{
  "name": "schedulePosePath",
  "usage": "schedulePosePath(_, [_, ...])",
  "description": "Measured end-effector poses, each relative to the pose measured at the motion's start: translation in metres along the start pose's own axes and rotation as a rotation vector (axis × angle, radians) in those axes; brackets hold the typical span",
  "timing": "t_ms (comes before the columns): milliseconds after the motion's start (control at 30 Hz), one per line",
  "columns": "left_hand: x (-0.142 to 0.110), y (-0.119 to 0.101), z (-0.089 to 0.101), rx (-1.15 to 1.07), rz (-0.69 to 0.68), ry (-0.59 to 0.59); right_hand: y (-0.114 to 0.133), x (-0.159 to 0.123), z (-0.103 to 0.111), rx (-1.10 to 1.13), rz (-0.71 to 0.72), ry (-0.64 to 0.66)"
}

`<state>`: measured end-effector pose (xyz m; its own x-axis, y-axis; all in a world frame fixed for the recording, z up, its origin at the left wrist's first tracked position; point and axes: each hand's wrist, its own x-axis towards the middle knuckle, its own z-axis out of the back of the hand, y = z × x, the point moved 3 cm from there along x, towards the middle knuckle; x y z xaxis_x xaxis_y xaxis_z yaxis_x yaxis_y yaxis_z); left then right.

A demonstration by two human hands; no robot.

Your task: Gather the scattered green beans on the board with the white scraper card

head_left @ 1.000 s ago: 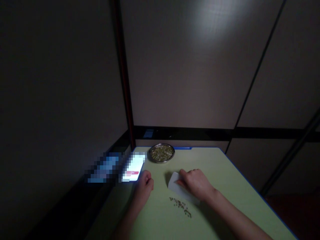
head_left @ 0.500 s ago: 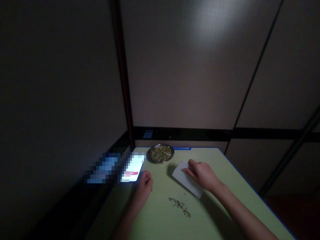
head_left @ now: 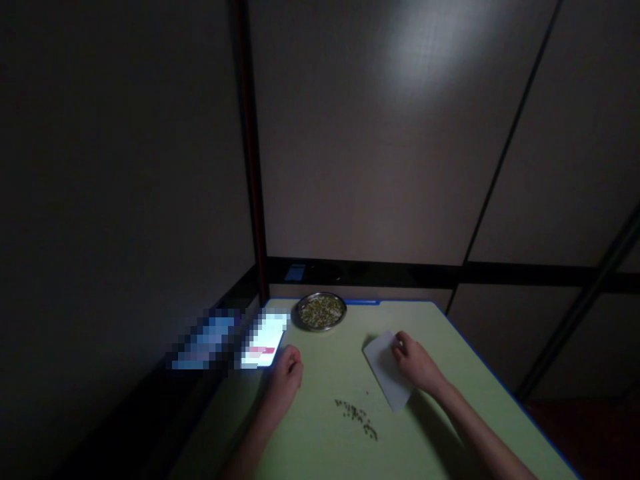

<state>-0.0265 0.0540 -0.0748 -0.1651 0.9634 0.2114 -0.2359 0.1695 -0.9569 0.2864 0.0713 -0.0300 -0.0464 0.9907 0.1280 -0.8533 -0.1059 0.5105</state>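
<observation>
White and bright, a flat oblong phone [head_left: 265,339] lies at the left of our matte, pale-green table [head_left: 310,433]. Beside it we keep our left hand [head_left: 289,368] curled closed, gripping nothing visible. Next, a round, shiny metal dish [head_left: 321,330] holds small green and pale pieces; nearer us, dark grains [head_left: 356,417] lie in a slanting streak. Right of them, our smooth white card [head_left: 386,373] slants, its long axis running from far left to near right, right edge pinched by our right hand [head_left: 417,363].
</observation>
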Motion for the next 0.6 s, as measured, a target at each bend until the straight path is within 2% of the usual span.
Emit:
schedulePosePath(167, [0.002,0.005,0.000,0.006,-0.009,-0.001,0.007,0.002,-0.002,0.095,-0.015,-0.045])
schedulePosePath(600, [0.005,0.009,0.000,0.008,-0.019,-0.019,0.024,0.001,-0.014,0.171,-0.068,-0.229])
